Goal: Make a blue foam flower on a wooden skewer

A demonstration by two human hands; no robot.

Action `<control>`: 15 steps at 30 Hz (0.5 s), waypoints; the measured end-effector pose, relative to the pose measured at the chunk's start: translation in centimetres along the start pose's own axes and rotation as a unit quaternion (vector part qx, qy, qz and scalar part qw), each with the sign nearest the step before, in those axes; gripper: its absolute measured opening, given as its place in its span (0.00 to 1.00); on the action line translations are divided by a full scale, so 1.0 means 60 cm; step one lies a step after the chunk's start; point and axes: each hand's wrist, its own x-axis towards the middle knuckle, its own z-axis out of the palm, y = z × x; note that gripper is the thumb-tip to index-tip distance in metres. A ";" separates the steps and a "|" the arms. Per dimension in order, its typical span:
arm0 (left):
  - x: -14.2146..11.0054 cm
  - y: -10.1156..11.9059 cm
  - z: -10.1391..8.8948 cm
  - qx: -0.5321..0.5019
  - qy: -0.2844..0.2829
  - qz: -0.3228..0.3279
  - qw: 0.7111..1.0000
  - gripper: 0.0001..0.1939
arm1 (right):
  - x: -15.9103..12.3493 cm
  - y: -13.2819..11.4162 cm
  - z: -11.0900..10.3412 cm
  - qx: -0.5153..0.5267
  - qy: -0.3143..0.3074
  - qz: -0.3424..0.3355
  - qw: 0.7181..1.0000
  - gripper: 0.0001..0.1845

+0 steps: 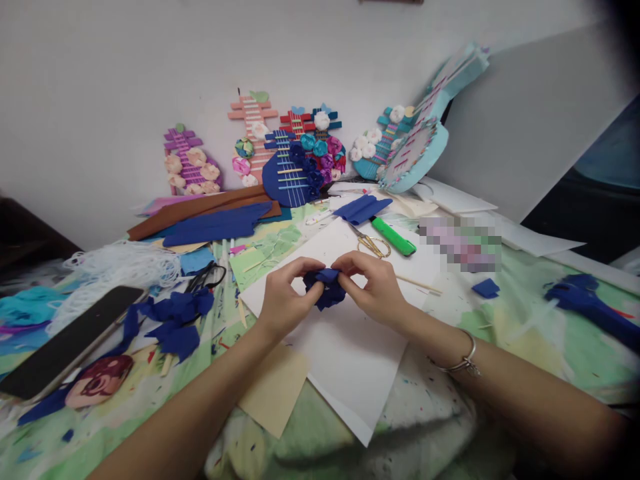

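Between my two hands is a dark blue paper flower (325,295), held above white paper sheets (357,380). My left hand (287,293) pinches its left side with thumb and forefinger. On the opposite side, my right hand (373,287) grips the upper right petals, fingertips closed. Just beyond my right hand lie gold-handled scissors (373,245) and a green cutter (393,237). A thin wooden stick (419,285) rests to the right of that hand. Blue crepe paper (363,209) sits farther back on the sheets.
Guitar-shaped paper crafts with flowers (287,177) lean on the wall, a larger light blue one (425,143) at right. On the left are a phone (75,340), white cord (117,267) and blue paper scraps (177,320). A blue glue gun (590,303) lies far right.
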 end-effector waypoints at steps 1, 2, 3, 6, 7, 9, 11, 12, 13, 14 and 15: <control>0.001 -0.002 0.000 -0.013 -0.003 -0.007 1.000 0.09 | 0.001 0.000 0.000 -0.001 -0.008 -0.002 1.000 0.10; 0.001 -0.005 0.000 -0.022 -0.006 -0.015 1.000 0.07 | 0.001 0.000 -0.001 -0.003 -0.019 -0.004 1.000 0.10; 0.002 -0.007 0.000 -0.028 -0.009 -0.023 0.999 0.06 | 0.002 0.001 -0.001 -0.006 -0.030 -0.006 1.000 0.10; 0.004 -0.010 -0.001 -0.030 -0.012 -0.037 0.999 0.06 | 0.002 0.004 -0.001 -0.017 -0.050 -0.010 0.999 0.10; 0.005 -0.009 -0.001 -0.032 -0.013 -0.039 0.999 0.06 | 0.002 0.005 0.000 -0.021 -0.051 -0.011 0.998 0.09; 0.005 -0.008 -0.001 -0.038 -0.014 -0.039 0.998 0.06 | 0.001 0.007 0.000 -0.031 -0.048 -0.014 0.998 0.09; 0.004 -0.005 0.001 -0.038 -0.011 -0.038 0.998 0.07 | 0.000 0.008 -0.001 -0.042 -0.039 -0.021 0.998 0.10; 0.003 -0.004 0.001 -0.032 -0.007 -0.038 0.999 0.07 | -0.001 0.008 -0.001 -0.049 -0.032 -0.028 0.998 0.10; 0.002 -0.003 0.002 -0.023 -0.004 -0.038 0.999 0.07 | -0.002 0.007 -0.001 -0.058 -0.024 -0.037 0.997 0.10; 0.001 -0.003 0.003 -0.012 -0.001 -0.039 0.999 0.07 | -0.003 0.006 -0.001 -0.068 -0.016 -0.048 0.996 0.10; 0.000 -0.002 0.004 -0.003 0.003 -0.040 0.999 0.07 | -0.005 0.005 0.000 -0.080 -0.007 -0.058 0.995 0.10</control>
